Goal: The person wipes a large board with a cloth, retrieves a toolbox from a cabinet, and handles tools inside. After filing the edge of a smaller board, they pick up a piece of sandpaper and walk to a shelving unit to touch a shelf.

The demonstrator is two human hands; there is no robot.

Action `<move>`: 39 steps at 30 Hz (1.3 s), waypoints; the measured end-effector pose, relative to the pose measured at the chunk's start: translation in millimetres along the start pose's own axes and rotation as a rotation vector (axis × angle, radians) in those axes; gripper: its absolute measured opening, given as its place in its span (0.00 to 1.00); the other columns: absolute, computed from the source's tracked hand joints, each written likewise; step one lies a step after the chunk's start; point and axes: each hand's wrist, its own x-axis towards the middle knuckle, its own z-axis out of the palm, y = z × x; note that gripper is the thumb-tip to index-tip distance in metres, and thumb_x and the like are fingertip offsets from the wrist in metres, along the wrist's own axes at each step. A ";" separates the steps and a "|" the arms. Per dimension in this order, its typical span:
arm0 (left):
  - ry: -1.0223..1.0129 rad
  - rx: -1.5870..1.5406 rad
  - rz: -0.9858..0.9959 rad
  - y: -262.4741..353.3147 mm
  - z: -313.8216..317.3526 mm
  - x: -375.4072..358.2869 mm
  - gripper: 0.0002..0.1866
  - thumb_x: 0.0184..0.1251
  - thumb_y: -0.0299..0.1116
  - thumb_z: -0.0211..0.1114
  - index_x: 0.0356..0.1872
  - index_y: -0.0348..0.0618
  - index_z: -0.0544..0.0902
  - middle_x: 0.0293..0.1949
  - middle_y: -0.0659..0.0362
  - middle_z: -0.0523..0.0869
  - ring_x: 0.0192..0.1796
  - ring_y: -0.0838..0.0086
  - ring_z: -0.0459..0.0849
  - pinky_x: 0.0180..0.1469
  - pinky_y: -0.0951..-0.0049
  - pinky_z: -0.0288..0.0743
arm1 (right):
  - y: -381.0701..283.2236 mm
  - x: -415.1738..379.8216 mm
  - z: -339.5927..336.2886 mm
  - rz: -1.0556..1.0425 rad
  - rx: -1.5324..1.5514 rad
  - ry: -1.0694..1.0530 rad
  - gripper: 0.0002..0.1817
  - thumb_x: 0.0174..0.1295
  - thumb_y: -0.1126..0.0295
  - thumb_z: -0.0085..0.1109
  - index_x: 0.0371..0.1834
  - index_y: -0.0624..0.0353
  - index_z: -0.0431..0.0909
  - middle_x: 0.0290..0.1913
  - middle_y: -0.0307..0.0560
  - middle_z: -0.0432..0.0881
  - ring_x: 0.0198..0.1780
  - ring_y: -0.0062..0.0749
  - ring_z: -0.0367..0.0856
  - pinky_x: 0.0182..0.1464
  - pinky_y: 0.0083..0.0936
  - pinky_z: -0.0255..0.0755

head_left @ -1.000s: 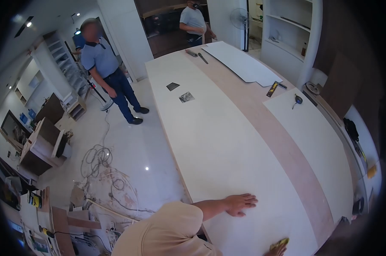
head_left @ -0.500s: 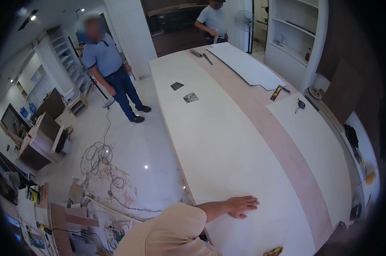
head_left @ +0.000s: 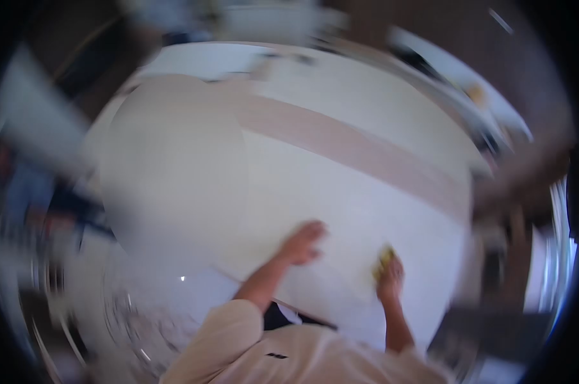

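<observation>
Much of the view is smeared by motion. My left hand (head_left: 303, 243) is over the white sheet (head_left: 321, 185), its blurred fingers stretched out and holding nothing. Farther right, my right hand (head_left: 391, 281) is closed on a yellow rag (head_left: 384, 261) with dark mottling, close over the same sheet. The rag sticks out past the fingertips on the far side. Both forearms reach forward from my beige shirt.
Beyond the white sheet runs a pinkish-brown strip (head_left: 360, 150), with another white sheet (head_left: 366, 96) behind it. Dark blurred items lie along the far edge. Shiny floor (head_left: 180, 301) shows at lower left. A pale blurred patch covers the table's left part.
The view has swung to the right and is now blurred. My right hand has come into view with the yellow rag. My left hand no longer lies flat in the same pose.
</observation>
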 end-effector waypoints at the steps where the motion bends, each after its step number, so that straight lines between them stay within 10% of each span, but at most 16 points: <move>1: -0.010 0.050 -0.018 9.7 -9.8 2.7 0.36 0.56 0.41 0.67 0.67 0.43 0.67 0.70 0.49 0.61 0.74 0.56 0.55 0.75 0.59 0.48 | 4.9 -9.9 -8.9 0.044 -0.149 -0.004 0.27 0.65 0.68 0.50 0.67 0.61 0.62 0.72 0.54 0.60 0.71 0.52 0.57 0.71 0.42 0.53; 7: -0.045 0.275 0.152 31.7 -28.0 31.9 0.32 0.58 0.41 0.64 0.62 0.38 0.68 0.68 0.48 0.65 0.72 0.50 0.57 0.72 0.51 0.50 | 109.5 26.8 -7.2 0.558 -0.258 0.276 0.27 0.68 0.65 0.42 0.68 0.64 0.60 0.69 0.55 0.64 0.70 0.53 0.59 0.70 0.47 0.53; 11: -0.137 0.348 0.073 36.7 -29.6 31.9 0.33 0.61 0.43 0.63 0.65 0.38 0.66 0.70 0.47 0.61 0.73 0.50 0.55 0.72 0.50 0.49 | 7.0 -22.9 14.8 0.115 -0.128 0.153 0.27 0.64 0.67 0.43 0.68 0.65 0.61 0.69 0.59 0.64 0.71 0.57 0.59 0.68 0.51 0.55; 17: -0.183 0.242 -0.356 21.9 -45.0 -8.1 0.42 0.60 0.46 0.66 0.71 0.40 0.57 0.74 0.46 0.51 0.75 0.47 0.47 0.73 0.46 0.44 | 109.8 29.7 -30.2 0.544 -0.149 0.226 0.28 0.68 0.64 0.39 0.70 0.64 0.58 0.72 0.55 0.59 0.74 0.55 0.53 0.71 0.49 0.49; 20: -0.250 0.280 -0.510 14.9 -58.0 -39.3 0.49 0.57 0.48 0.68 0.73 0.42 0.49 0.75 0.45 0.44 0.76 0.45 0.41 0.72 0.41 0.39 | 78.2 75.7 -4.3 0.400 -0.212 0.099 0.30 0.69 0.62 0.39 0.72 0.64 0.55 0.75 0.52 0.54 0.75 0.51 0.50 0.73 0.49 0.45; 26: -0.342 0.270 -0.549 2.9 -58.9 -43.8 0.57 0.54 0.57 0.67 0.75 0.44 0.38 0.76 0.46 0.33 0.76 0.48 0.28 0.71 0.39 0.27 | -19.3 77.5 30.4 0.029 -0.071 0.012 0.29 0.70 0.61 0.38 0.72 0.61 0.55 0.75 0.49 0.54 0.76 0.46 0.47 0.74 0.48 0.41; 29: -0.367 0.262 -0.565 3.3 -57.5 -45.4 0.59 0.54 0.60 0.66 0.75 0.45 0.37 0.76 0.46 0.31 0.76 0.48 0.26 0.71 0.40 0.24 | -4.7 136.2 -1.4 0.272 -0.082 0.170 0.27 0.72 0.60 0.36 0.72 0.59 0.57 0.75 0.47 0.55 0.76 0.44 0.47 0.74 0.43 0.43; 33: -0.402 0.250 -0.585 3.8 -58.8 -43.5 0.59 0.54 0.62 0.65 0.75 0.45 0.36 0.76 0.46 0.30 0.76 0.48 0.25 0.71 0.40 0.23 | -64.9 130.5 44.7 -0.030 -0.218 -0.032 0.27 0.72 0.58 0.35 0.72 0.57 0.58 0.76 0.44 0.54 0.76 0.43 0.49 0.74 0.43 0.44; 39: -0.395 0.274 -0.563 1.6 -57.7 -46.0 0.60 0.54 0.63 0.65 0.75 0.45 0.34 0.76 0.46 0.29 0.76 0.47 0.25 0.71 0.40 0.23 | -44.8 147.4 14.8 0.124 -0.177 0.005 0.26 0.72 0.61 0.37 0.72 0.55 0.57 0.76 0.42 0.53 0.76 0.41 0.48 0.74 0.45 0.43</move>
